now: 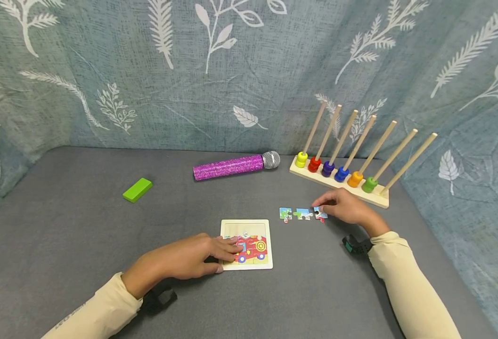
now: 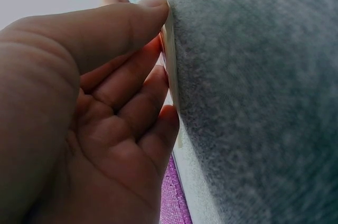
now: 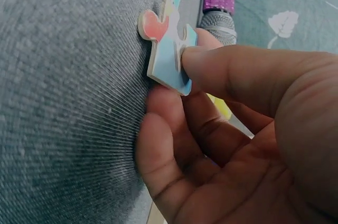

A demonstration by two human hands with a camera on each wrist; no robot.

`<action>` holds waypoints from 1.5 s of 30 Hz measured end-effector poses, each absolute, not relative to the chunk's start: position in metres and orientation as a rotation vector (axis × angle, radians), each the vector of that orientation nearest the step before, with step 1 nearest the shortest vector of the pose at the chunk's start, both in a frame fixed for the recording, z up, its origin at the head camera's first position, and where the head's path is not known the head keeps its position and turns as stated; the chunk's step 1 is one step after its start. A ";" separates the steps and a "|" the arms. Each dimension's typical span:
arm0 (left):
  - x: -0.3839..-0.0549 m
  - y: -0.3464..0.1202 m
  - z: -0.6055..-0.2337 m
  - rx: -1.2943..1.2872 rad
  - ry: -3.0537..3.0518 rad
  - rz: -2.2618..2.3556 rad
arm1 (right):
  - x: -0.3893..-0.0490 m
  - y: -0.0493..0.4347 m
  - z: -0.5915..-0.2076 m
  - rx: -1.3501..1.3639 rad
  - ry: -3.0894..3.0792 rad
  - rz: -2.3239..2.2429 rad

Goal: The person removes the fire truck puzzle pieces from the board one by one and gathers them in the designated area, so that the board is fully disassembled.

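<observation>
My left hand [image 1: 185,258] lies over the left side of a wooden puzzle board [image 1: 270,245], its fingers extended across a partly assembled red vehicle picture [image 1: 253,250]. The thumb touches the board's near left corner. To the right, my right hand [image 1: 347,206] pinches a light blue puzzle piece [image 3: 168,57] with a red rounded tab; the thumb presses on its face in the right wrist view. Left of that piece, a blue and green puzzle piece [image 1: 285,213] and another puzzle piece [image 1: 303,214] lie in a row on the dark cloth.
Behind the pieces stands a wooden peg rack [image 1: 338,182] with coloured rings and tall upright pegs. A glittery purple microphone [image 1: 229,168] lies at the back middle. A green block [image 1: 137,189] is at left. A patterned curtain [image 1: 147,94] hangs behind the table.
</observation>
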State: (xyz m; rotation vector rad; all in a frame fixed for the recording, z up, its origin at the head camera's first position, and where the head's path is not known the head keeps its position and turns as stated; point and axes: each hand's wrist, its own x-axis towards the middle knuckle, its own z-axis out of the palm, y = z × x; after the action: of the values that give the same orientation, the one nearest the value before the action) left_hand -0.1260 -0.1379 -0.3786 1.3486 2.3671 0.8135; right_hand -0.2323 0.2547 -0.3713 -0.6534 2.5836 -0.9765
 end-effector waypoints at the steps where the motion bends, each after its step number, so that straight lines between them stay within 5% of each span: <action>1: -0.126 -0.138 -0.379 1.349 2.368 0.813 | -0.232 0.255 -0.372 -0.650 2.589 -0.971; 26: -0.117 -0.129 -0.374 1.455 2.530 0.602 | -0.230 0.255 -0.382 -0.709 2.712 -0.927; 45: -0.120 -0.131 -0.375 1.060 2.732 0.633 | -0.225 0.231 -0.363 -0.690 2.764 -1.077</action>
State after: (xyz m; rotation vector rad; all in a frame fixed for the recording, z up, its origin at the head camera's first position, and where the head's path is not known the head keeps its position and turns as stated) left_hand -0.1203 -0.1305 -0.3746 1.0604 2.7324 0.6332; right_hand -0.2250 0.2307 -0.3629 -0.6895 2.7636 -1.0772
